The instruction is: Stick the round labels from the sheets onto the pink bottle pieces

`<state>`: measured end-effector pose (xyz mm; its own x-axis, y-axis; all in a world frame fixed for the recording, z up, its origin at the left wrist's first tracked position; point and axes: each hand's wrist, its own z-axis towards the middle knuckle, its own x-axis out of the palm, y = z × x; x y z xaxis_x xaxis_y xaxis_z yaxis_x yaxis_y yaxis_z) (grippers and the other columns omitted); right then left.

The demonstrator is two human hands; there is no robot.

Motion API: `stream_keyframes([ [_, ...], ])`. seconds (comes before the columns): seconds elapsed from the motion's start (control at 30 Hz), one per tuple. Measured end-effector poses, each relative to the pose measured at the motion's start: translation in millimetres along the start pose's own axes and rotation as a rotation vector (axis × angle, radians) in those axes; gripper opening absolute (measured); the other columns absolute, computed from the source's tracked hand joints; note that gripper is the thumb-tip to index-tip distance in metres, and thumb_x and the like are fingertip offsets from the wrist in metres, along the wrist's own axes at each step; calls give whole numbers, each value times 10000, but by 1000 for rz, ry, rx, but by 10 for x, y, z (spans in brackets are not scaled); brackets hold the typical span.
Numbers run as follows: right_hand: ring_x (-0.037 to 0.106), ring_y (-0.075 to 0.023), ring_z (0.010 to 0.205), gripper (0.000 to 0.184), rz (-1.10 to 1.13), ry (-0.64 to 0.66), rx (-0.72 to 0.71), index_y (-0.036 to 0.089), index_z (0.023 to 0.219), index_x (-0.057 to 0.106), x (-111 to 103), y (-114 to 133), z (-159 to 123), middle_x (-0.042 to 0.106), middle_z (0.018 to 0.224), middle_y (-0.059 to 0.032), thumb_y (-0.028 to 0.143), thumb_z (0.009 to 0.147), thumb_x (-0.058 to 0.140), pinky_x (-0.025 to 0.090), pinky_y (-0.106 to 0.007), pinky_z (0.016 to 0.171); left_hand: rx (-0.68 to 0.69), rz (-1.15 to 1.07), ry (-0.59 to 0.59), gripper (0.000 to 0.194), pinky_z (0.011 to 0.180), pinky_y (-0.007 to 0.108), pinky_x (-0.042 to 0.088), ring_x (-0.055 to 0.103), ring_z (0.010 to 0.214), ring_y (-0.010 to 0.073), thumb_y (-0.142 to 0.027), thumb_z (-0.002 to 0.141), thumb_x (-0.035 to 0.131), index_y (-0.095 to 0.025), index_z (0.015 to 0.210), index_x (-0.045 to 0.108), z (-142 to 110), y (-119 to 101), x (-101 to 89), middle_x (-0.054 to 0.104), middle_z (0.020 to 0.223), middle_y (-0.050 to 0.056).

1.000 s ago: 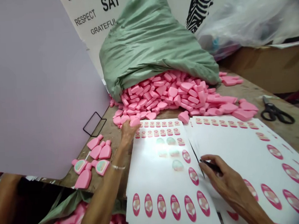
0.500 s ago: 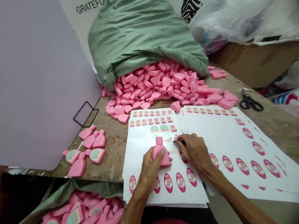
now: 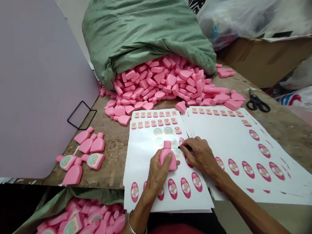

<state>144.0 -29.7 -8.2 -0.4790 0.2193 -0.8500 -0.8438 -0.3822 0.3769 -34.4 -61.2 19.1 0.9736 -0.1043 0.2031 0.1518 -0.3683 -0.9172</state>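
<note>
My left hand (image 3: pixel 157 170) is wrapped round a small pink plastic bottle (image 3: pixel 167 157), its cap pointing away from me and its visible face bare of any label. Beneath it lies a white sticker sheet (image 3: pixel 144 150) with pink oval, small red and pale green stickers. My right hand (image 3: pixel 200 155) pinches a small, dark, pointed tool (image 3: pixel 181 148), mostly hidden by the fingers. The tool's tip is close to a pale green sticker (image 3: pixel 177 152) beside the bottle; I cannot tell whether they touch.
More sticker sheets (image 3: pixel 221 133) lie to the right, with black-handled scissors (image 3: pixel 257 103) beyond. Pink bottles (image 3: pixel 153 83) spill from a green sack (image 3: pixel 144 32) at the back. Several bottles (image 3: pixel 97 145), some labelled, lie left near a black wire stand (image 3: pixel 82 115). Below, an open sack (image 3: pixel 97 192) holds labelled bottles.
The view has shifted slightly, so the surroundings sit a little further left and higher. The tool's tip has come nearer the pale green sticker beside the bottle. Both grips stay the same.
</note>
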Motion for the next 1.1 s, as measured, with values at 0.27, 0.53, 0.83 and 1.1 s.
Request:
stream_keyframes([
  [0.27, 503, -182, 725, 93, 116, 16, 17, 200, 851, 559, 55, 3, -2, 637, 784, -34, 277, 881, 516, 346, -324, 696, -3, 11, 15, 370, 668, 272, 509, 692, 831, 245, -469, 835, 559, -159, 1038, 554, 13, 24, -8, 647, 857, 89],
  [0.53, 486, -192, 712, 140, -113, -39, -15, 188, 810, 584, 18, 31, -18, 635, 742, -48, 281, 886, 512, 314, -336, 676, 0, 1, 30, 369, 695, 282, 516, 689, 829, 237, -471, 844, 545, -153, 1031, 546, -5, 11, -12, 614, 857, 76],
  [0.83, 526, -177, 721, 107, 223, 2, 82, 217, 822, 570, 21, -12, 2, 637, 775, -29, 289, 884, 520, 384, -321, 684, 20, 13, 57, 380, 713, 303, 529, 692, 825, 241, -481, 839, 549, -155, 1034, 541, 17, -3, -30, 620, 904, 86],
  [1.1, 535, -203, 730, 140, -51, -36, -13, 184, 832, 594, 15, 52, -8, 663, 779, -60, 319, 851, 561, 346, -345, 677, 10, -7, 62, 374, 724, 304, 529, 694, 830, 238, -490, 832, 553, -163, 1012, 547, 9, -9, -31, 618, 905, 74],
])
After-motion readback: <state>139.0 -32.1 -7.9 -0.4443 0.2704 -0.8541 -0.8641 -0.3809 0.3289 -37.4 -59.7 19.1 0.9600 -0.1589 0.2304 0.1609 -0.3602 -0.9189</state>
